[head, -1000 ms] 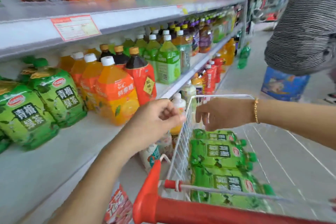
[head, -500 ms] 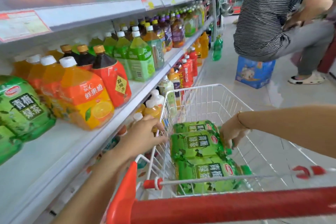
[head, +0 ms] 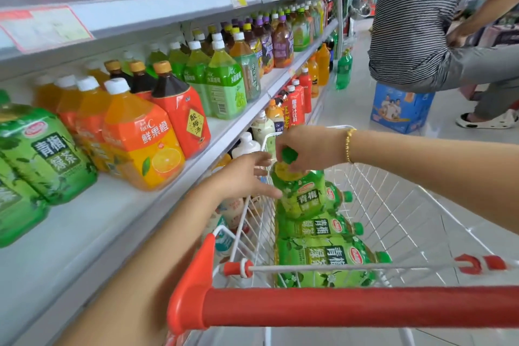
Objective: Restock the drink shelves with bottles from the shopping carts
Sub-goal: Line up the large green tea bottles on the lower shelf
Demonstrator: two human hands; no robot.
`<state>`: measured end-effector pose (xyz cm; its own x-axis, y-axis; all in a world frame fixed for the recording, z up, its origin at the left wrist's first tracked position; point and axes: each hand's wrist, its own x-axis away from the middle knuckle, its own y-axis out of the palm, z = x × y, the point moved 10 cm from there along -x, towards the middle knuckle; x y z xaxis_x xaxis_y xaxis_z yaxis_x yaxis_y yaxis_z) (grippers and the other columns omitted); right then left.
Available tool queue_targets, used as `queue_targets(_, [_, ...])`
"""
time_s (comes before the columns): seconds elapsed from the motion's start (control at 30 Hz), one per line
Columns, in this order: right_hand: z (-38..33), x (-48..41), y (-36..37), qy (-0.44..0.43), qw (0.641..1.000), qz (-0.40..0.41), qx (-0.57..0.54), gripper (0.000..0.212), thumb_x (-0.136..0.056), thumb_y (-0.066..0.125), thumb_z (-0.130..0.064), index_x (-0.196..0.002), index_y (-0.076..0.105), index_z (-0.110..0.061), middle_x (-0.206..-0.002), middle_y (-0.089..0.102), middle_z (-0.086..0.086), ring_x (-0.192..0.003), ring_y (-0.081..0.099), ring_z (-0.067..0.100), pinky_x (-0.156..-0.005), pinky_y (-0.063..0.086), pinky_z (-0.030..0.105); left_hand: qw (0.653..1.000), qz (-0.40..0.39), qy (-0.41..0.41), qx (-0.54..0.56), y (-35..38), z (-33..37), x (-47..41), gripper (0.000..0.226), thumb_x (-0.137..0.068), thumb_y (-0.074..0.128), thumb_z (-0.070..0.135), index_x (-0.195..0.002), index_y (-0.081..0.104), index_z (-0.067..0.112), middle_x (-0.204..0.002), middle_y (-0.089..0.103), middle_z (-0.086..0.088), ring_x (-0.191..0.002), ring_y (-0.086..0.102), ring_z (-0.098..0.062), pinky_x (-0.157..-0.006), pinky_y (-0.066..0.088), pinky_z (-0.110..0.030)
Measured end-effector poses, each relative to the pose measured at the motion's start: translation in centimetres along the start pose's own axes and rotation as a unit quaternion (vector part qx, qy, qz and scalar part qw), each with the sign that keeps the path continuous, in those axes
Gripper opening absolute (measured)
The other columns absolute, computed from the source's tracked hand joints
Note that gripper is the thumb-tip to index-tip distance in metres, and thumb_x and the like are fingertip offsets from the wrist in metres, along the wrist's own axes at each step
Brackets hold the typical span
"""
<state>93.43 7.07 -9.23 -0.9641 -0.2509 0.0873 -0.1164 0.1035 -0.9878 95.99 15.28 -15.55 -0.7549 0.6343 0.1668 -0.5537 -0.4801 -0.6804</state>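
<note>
Finding: half a second ago every green tea bottle lay flat in the shopping cart. The right hand was down among their caps and the left hand was resting on the cart's near rim. One green tea bottle is now upright, just right of centre in the view, at the cart's shelf-side wall.

Right hand: fingers curled down and pinching the green cap, carrying the bottle by its neck.

Left hand: it has left the rim. It is flat and spread and holds nothing. Its fingers reach towards the bottle's shoulder from 9 o'clock. Contact cannot be confirmed.

The bottle's base sits low, against the remaining bottles, which lie on their sides towards 5 o'clock behind the red handle. Whether the base has cleared them cannot be told.

Destination: a bare stretch of shelf at 8 o'clock. It lies between the matching shelved tea bottles at 9 o'clock and the shelf's front edge, with an orange juice bottle beside it.

Assessment: one restocking cycle has begun and the pick is made but not completed. A large, full bottle held by the cap alone will swing, so the left hand is probably coming in to support the body before the transfer.

Also noted: a person in a striped shirt is seated on a blue carton at 1 o'clock, well clear of the work.
</note>
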Motion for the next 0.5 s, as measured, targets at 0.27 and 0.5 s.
queue_targets(0.27, [0.6,1.2,-7.0,-0.099,0.932,0.047,-0.345,0.025,-0.079,0.069,-0.013,-0.103,0.062,-0.014,-0.086,0.064,-0.003,-0.069,0.067,0.017,-0.064,0.058,0.026,0.983,0.083,0.084,0.141,-2.3,1.4,1.3,0.079,-0.036,0.088,0.056,-0.108,0.060,0.036,-0.114,0.068,0.009,-0.110,0.061,-0.015,-0.102,0.044,-0.044])
queue_targets(0.5, [7.5,1.0,0.9,0.055,0.887,-0.104,-0.446,0.086,-0.055,0.085,-0.039,-0.128,0.050,-0.012,-0.118,0.062,-0.002,-0.103,0.064,0.012,-0.097,0.049,0.029,0.955,0.224,0.107,0.159,-4.2,1.3,3.6,0.057,-0.050,0.073,0.056,-0.098,0.064,0.028,-0.096,0.071,0.010,-0.091,0.067,-0.006,-0.084,0.052,-0.033])
